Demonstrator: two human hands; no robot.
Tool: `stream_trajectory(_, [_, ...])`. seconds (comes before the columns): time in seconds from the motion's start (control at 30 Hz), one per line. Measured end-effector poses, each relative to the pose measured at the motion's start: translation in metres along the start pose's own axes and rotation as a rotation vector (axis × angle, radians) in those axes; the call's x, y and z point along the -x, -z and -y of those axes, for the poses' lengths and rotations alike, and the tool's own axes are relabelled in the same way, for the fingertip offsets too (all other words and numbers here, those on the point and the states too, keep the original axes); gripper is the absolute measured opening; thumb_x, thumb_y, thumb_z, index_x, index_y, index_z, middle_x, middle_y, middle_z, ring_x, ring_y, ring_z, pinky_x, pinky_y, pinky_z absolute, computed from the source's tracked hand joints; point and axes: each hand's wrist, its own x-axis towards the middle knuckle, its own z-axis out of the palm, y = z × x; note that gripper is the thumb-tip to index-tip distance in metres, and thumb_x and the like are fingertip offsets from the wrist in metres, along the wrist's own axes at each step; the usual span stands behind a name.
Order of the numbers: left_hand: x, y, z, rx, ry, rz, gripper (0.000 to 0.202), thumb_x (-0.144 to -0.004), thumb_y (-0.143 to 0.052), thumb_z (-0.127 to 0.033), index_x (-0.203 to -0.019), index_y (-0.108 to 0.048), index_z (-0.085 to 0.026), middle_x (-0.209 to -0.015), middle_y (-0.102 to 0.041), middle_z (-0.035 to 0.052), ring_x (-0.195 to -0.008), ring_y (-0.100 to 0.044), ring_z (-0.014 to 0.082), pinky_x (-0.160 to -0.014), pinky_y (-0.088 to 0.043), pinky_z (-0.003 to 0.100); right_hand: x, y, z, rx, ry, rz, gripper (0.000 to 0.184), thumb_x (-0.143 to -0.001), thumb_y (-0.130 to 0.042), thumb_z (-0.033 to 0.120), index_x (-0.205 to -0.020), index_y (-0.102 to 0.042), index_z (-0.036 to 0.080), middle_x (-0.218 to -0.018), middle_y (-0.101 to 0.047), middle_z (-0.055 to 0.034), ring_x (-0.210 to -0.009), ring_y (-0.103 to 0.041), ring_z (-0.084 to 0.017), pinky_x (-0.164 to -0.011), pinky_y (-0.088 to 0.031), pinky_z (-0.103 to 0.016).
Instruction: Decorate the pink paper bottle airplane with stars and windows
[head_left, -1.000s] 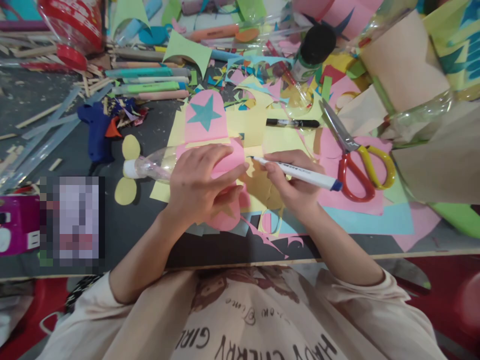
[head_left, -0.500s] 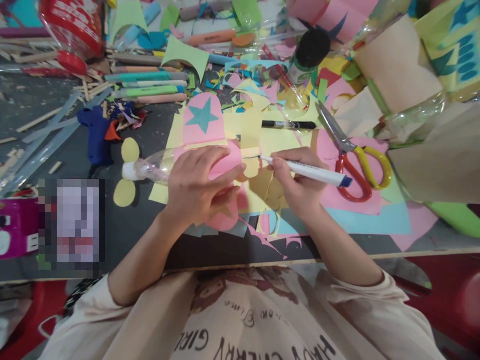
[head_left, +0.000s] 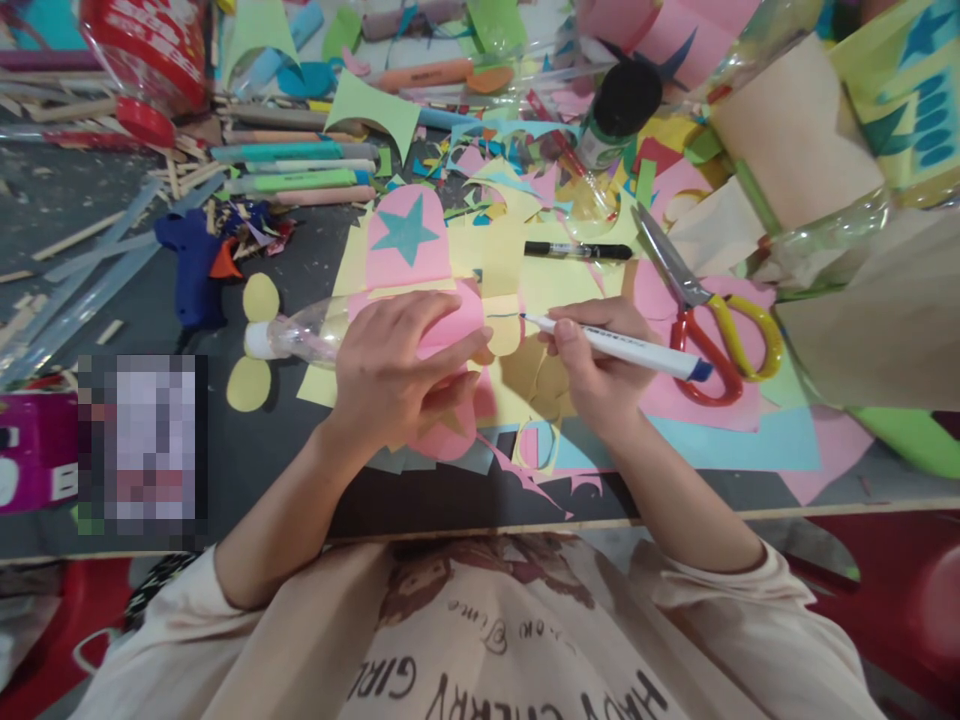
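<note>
A clear plastic bottle (head_left: 301, 340) with a white cap lies on its side, pink paper around its body. My left hand (head_left: 397, 365) grips that body from above, fingers curved over it. Pink wings stick out on both sides; the far wing (head_left: 431, 212) carries a teal star. At the bottle's base is a rounded yellow paper piece (head_left: 504, 335) with a thin dark line on it. My right hand (head_left: 604, 370) pinches a white marker (head_left: 630, 347) with a blue end, its tip at that line. Two yellow ovals (head_left: 261, 297) flank the cap.
Scissors (head_left: 701, 300) with red and yellow handles lie beyond my right hand. A black marker (head_left: 577, 250) lies on yellow paper. At the left are a blue glue gun (head_left: 191, 265) and glue sticks. Paper scraps, pens and a black-lidded jar (head_left: 619, 110) crowd the back.
The marker tip has moved slightly right and the dark line on the yellow piece is longer. My left hand and the bottle stay put.
</note>
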Motion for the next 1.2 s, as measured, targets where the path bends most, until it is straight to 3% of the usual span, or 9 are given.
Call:
stream_trajectory(0.43, [0.0021,-0.0011,0.001,0.036,0.027,0.019,0.036,-0.09,-0.062,-0.03,-0.126,-0.065,-0.036,-0.129,-0.07,0.0068,-0.115,-0.068,0.0275,-0.092,-0.057,0.045,-0.0008,-0.0036,0.0021,0.067,0.052,0.026,0.022,-0.095,-0.063,0.04,-0.084,-0.073,0.023,-0.07,-0.077,-0.001,-0.053,-0.068,-0.014,-0.048,-0.055,-0.027])
stream_trajectory(0.7, [-0.0001,-0.0008,0.0004,0.045,0.019,-0.02,0.03,-0.093,-0.06,-0.028,-0.122,-0.065,-0.031,-0.125,-0.072,0.0077,-0.115,-0.069,0.0267,-0.092,-0.057,0.044,-0.0007,-0.0057,0.0048,0.098,0.19,0.07,0.016,-0.095,-0.061,0.028,-0.084,-0.071,0.024,-0.069,-0.076,-0.0001,-0.06,-0.072,-0.014,-0.055,-0.057,-0.026])
stream_trajectory(0.83, [-0.0005,-0.0003,0.0003,0.023,-0.005,-0.023,0.028,-0.096,-0.057,-0.029,-0.123,-0.064,-0.028,-0.125,-0.071,0.0089,-0.115,-0.069,0.026,-0.092,-0.058,0.044,0.0018,-0.007,0.0065,0.139,0.208,0.111,0.016,-0.096,-0.06,0.029,-0.084,-0.071,0.024,-0.072,-0.076,-0.0008,-0.061,-0.071,-0.015,-0.055,-0.057,-0.027])
stream_trajectory(1.03, [0.0004,-0.0014,0.0013,0.035,0.001,-0.031,0.026,-0.098,-0.057,-0.031,-0.122,-0.066,-0.03,-0.127,-0.07,0.0056,-0.115,-0.066,0.0241,-0.095,-0.054,0.041,0.0018,-0.008,0.0091,0.142,0.295,0.178,0.014,-0.096,-0.061,0.021,-0.084,-0.069,0.023,-0.071,-0.075,-0.0006,-0.062,-0.071,-0.014,-0.057,-0.056,-0.025])
stream_trajectory(1.2, [0.0012,-0.0033,0.0027,0.035,-0.022,-0.038,0.026,-0.096,-0.059,-0.031,-0.121,-0.067,-0.028,-0.125,-0.07,0.0095,-0.113,-0.066,0.0259,-0.093,-0.052,0.041,0.0011,-0.0097,0.0088,0.161,0.309,0.187,0.016,-0.097,-0.059,0.021,-0.084,-0.068,0.022,-0.07,-0.075,-0.0014,-0.062,-0.071,-0.014,-0.057,-0.055,-0.025])
